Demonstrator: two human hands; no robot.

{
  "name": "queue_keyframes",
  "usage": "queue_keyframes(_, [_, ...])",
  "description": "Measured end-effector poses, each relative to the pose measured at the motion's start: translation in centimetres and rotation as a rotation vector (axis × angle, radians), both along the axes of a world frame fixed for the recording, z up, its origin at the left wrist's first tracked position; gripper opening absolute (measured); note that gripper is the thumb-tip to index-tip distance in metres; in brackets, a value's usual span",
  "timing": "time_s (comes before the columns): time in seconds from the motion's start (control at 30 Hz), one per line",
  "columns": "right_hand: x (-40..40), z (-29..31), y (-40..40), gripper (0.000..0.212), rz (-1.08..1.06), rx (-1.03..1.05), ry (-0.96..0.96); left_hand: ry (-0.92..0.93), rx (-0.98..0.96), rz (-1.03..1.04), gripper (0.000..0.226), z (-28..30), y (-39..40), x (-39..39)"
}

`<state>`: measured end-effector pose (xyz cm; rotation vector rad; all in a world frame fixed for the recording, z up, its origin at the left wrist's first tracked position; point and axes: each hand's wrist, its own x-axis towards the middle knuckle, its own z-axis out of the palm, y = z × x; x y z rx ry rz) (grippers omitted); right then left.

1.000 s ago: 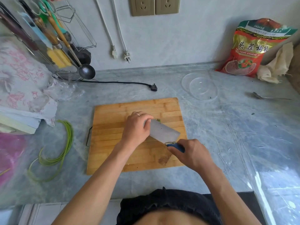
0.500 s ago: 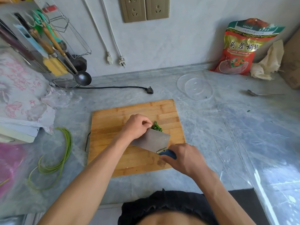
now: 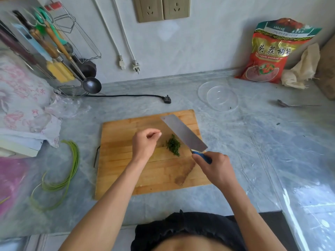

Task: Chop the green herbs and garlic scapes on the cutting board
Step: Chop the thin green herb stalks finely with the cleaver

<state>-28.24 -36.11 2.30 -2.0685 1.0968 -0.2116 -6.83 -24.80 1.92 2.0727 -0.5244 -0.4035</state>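
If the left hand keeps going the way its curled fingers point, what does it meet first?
Probably the cleaver blade held by the right hand; the left hand points right, passing above the chopped herbs. Depth is unclear.

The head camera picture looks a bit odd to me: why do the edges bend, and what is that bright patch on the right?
Head view: the wide-angle lens bows the cutting board and stretches things near the edges. Head view: the bright patch is glare off the glossy countertop at lower right. Head view: the pink bag at far left is smeared and soft, while the chopped herbs and cleaver stay fairly sharp.
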Motion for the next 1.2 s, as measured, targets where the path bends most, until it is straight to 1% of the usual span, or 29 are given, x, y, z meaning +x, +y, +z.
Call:
queue_keyframes(0.1, [0.2,-0.2,-0.1,0.060,-0.014,0.084,-0.067,-0.025,0.152,-0.199,0.012,-0.9,-0.5,-0.4])
queue_keyframes(0.2, [0.2,0.3,0.1,0.056,-0.031,0.166,-0.106,-0.095,0.291,-0.370,0.020,-0.6,-1.2,-0.4])
queue_keyframes(0.27, [0.2,0.5,0.0,0.055,-0.052,0.194,-0.119,-0.134,0.340,-0.431,0.021,-0.4,-1.7,-0.2])
queue_keyframes(0.43, [0.0,0.6,-0.3,0.056,-0.087,0.186,-0.136,-0.196,0.411,-0.456,0.013,0.3,-2.9,0.5])
queue_keyframes(0.53, [0.0,0.6,-0.3,0.056,-0.088,0.177,-0.129,-0.197,0.392,-0.436,0.006,0.4,-3.0,0.6])
queue_keyframes(0.6, [-0.1,0.6,-0.3,0.057,-0.083,0.182,-0.127,-0.177,0.384,-0.429,0.006,0.5,-2.9,0.5])
queue_keyframes(0.77, [-0.1,0.9,-0.3,0.059,-0.082,0.194,-0.132,-0.153,0.391,-0.448,0.016,0.6,-2.4,0.5])
queue_keyframes(0.9, [0.0,1.1,-0.2,0.057,-0.076,0.202,-0.120,-0.137,0.381,-0.402,0.003,0.5,-2.3,0.3])
queue_keyframes(0.97, [0.0,1.2,-0.1,0.058,-0.069,0.208,-0.115,-0.152,0.369,-0.393,0.011,0.5,-2.4,0.1])
queue_keyframes(1.07, [0.1,1.6,-0.1,0.056,-0.079,0.254,-0.120,-0.155,0.351,-0.456,0.007,0.1,-2.4,0.1])
queue_keyframes(1.17, [0.0,2.3,-0.1,0.053,-0.109,0.381,-0.177,-0.148,0.350,-0.499,0.027,-0.4,-2.2,0.1])
queue_keyframes(1.2, [0.0,2.5,-0.1,0.053,-0.127,0.442,-0.205,-0.126,0.334,-0.480,0.026,-0.5,-2.1,0.1])
